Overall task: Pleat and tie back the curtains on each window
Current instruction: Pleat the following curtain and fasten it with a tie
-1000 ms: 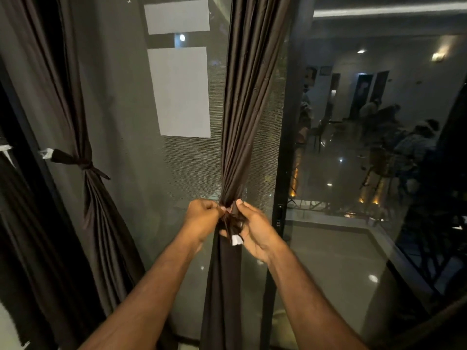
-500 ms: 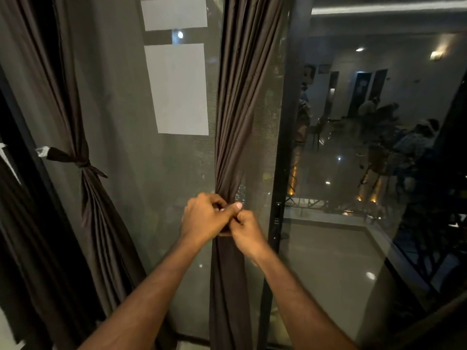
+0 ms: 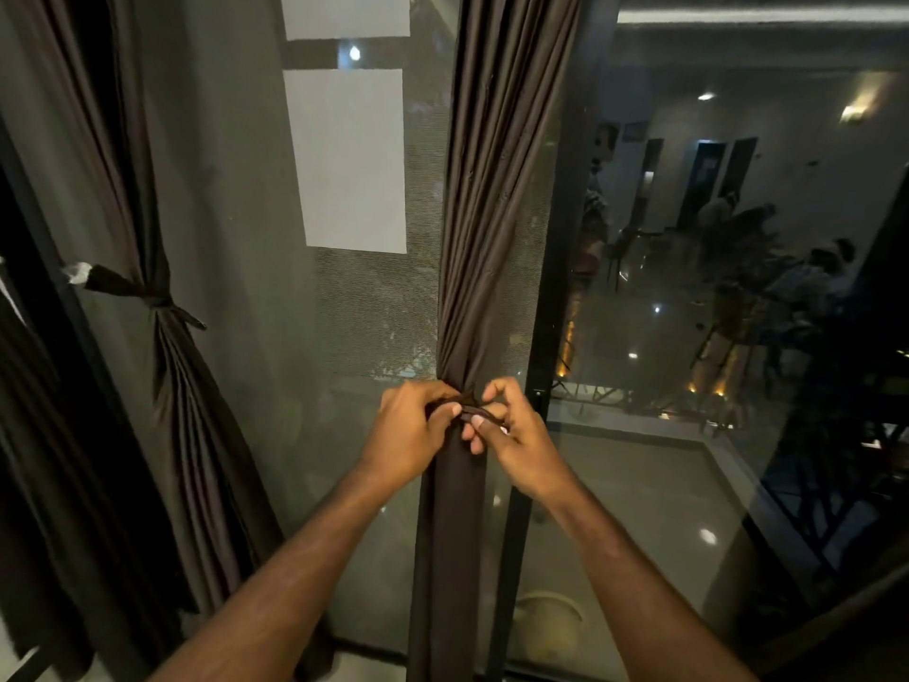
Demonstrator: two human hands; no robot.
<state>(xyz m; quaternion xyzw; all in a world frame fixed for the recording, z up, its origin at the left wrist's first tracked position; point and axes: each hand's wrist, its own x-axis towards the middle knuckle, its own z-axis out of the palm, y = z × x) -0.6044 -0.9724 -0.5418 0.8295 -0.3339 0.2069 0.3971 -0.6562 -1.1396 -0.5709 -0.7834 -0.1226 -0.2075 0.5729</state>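
A dark brown pleated curtain (image 3: 492,199) hangs gathered in the middle of the view, against a black window frame. At its waist a brown tie-back strip (image 3: 472,410) is wrapped around the bundle. My left hand (image 3: 410,435) pinches the strip from the left. My right hand (image 3: 516,435) holds the strip's other end from the right, thumb and fingers closed on it. Both hands touch the curtain. At the left a second brown curtain (image 3: 192,435) hangs pleated, with its own tie-back (image 3: 142,292) knotted around it.
The black vertical window frame (image 3: 551,337) stands just right of the curtain. Glass panes on both sides reflect a lit room with people. Two pale rectangular sheets (image 3: 351,160) are stuck on the left pane. Another dark curtain (image 3: 39,460) hangs at the far left edge.
My hands have shifted on the tie-back: the right hand moved from under the left to the right side, and the strip's white-tagged end is hidden from view.
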